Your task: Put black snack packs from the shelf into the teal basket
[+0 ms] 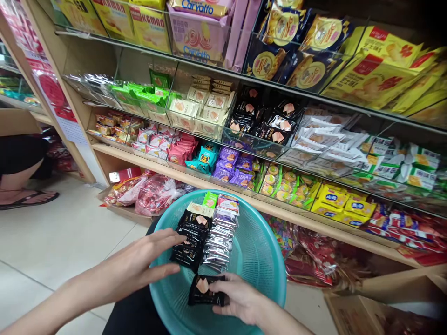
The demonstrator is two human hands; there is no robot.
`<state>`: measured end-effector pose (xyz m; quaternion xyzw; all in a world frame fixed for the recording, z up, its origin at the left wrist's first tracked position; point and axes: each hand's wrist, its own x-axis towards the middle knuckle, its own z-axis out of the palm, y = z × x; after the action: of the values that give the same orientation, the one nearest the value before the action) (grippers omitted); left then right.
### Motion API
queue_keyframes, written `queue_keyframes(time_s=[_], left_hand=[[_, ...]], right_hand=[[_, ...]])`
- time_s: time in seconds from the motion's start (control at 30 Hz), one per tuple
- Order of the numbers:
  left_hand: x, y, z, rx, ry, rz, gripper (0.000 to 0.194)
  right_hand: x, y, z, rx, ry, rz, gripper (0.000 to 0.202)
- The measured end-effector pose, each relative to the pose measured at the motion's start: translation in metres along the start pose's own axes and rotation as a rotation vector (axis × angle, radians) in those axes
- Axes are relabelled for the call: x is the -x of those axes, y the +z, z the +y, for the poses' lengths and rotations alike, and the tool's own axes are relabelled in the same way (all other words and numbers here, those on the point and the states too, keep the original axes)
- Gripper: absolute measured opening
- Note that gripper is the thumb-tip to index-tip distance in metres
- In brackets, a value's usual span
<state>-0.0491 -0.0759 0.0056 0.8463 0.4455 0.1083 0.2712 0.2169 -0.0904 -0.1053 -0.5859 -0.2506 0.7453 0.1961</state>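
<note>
- The right hand (240,300) is holding one black packet (204,289) over the teal basket (260,260).
- The left hand (139,265) is touching a row of black packets (191,242) standing in the basket.
- Silver packets (220,244) are standing just beside that row.
- Snack shelves (265,139) are filling the background.
- A person's sandalled foot (26,197) is resting on the floor, far left.

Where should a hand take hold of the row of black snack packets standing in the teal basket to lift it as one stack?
Probably at its two ends, squeezing inward from the near and far sides. The black packets stand on edge, packed face to face, with silver packets tight along their right, so that flank is blocked. The left hand already rests against their left side; the right hand holds a single black packet.
</note>
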Motion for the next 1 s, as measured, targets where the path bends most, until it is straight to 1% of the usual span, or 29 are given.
queue_keyframes(time_s=[0.1, 0.23, 0.37, 0.43, 0.5, 0.57, 0.7, 0.77, 0.87, 1.0], left_hand=[[0.002, 0.004, -0.010, -0.016, -0.008, 0.018, 0.047], [0.002, 0.013, -0.007, 0.034, 0.025, 0.000, 0.045], [0.001, 0.020, -0.008, 0.066, 0.018, -0.082, 0.045], [0.001, 0.022, -0.012, 0.069, 0.013, -0.092, 0.045], [0.001, 0.024, -0.016, 0.073, 0.021, -0.077, 0.045], [0.001, 0.026, -0.017, 0.077, 0.033, -0.061, 0.044], [0.003, 0.028, -0.016, 0.073, 0.049, -0.040, 0.042], [0.004, 0.031, -0.017, 0.070, 0.048, -0.046, 0.042], [0.006, 0.034, -0.019, 0.074, 0.036, -0.063, 0.043], [0.007, 0.035, -0.020, 0.093, 0.020, -0.064, 0.042]], right_hand=[[-0.009, 0.006, -0.002, 0.033, 0.020, 0.001, 0.042], [-0.012, 0.007, -0.006, 0.057, 0.031, -0.030, 0.042], [-0.006, 0.002, -0.008, 0.078, 0.034, -0.035, 0.044], [0.000, 0.003, -0.009, 0.082, 0.015, -0.033, 0.050], [0.006, 0.007, -0.009, 0.106, -0.021, -0.033, 0.054], [0.010, 0.013, -0.007, 0.202, -0.119, 0.009, 0.050], [0.009, 0.029, 0.002, 0.550, -0.488, 0.152, 0.030], [0.006, 0.035, 0.007, 0.670, -0.620, 0.207, 0.028], [0.001, 0.042, 0.010, 0.722, -0.695, 0.255, 0.034], [-0.004, 0.046, 0.010, 0.740, -0.750, 0.266, 0.038]])
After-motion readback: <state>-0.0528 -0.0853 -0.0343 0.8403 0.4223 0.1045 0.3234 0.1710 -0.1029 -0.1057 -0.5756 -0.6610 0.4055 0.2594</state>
